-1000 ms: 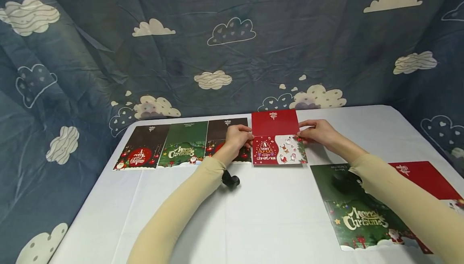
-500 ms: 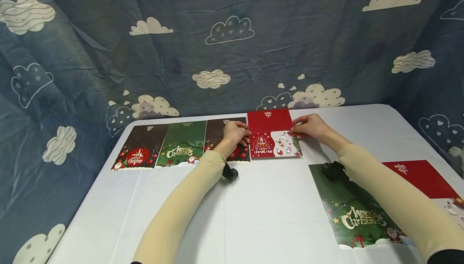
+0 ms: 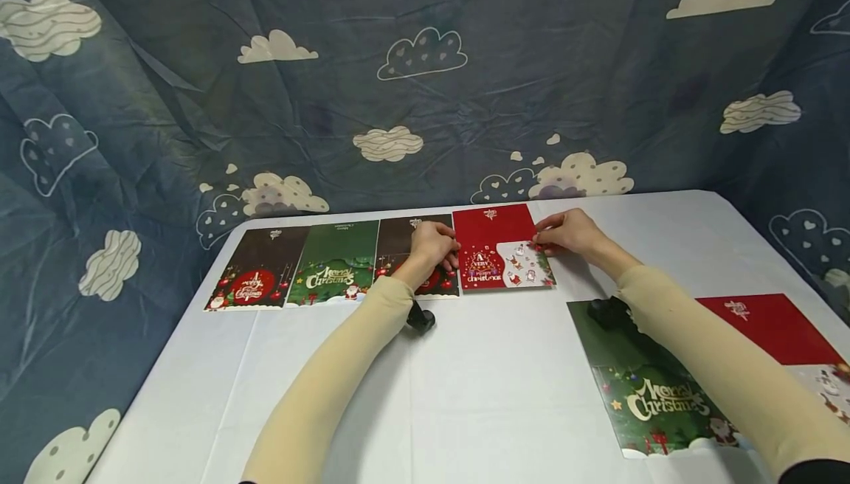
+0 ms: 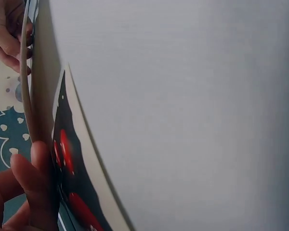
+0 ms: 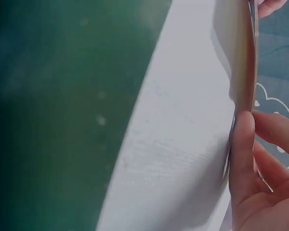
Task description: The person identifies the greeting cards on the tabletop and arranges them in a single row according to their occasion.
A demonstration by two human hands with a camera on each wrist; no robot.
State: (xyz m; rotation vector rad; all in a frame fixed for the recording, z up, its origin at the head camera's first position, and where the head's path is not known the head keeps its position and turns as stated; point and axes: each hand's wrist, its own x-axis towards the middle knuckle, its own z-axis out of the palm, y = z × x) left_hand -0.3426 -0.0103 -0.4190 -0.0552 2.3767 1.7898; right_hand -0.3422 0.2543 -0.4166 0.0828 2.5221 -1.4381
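In the head view, a red Christmas card (image 3: 494, 226), with a plain red upper panel and a printed lower panel, lies close over the white table at the right end of a row. My left hand (image 3: 433, 246) pinches its left edge while overlapping the neighbouring dark brown card (image 3: 397, 237). Thumb and fingers of my right hand (image 3: 572, 234) pinch the right edge near the fold. From the right wrist, the red card's edge (image 5: 251, 62) shows edge-on and slightly bowed. Beside my left hand, the left wrist view catches the dark card's red baubles (image 4: 66, 151).
Further left in the row lie a green card (image 3: 341, 248) and another brown card (image 3: 265, 255). At the front right, a green Merry Christmas card (image 3: 654, 403) and a red card (image 3: 757, 325) lie partly under my right forearm. A cloud-patterned cloth (image 3: 425, 115) hangs behind the table (image 3: 478, 381).
Both hands have brought the red card left and slightly back, against the row beside the brown card. Since half a second ago its top edge has come down slightly; the other cards stay put.
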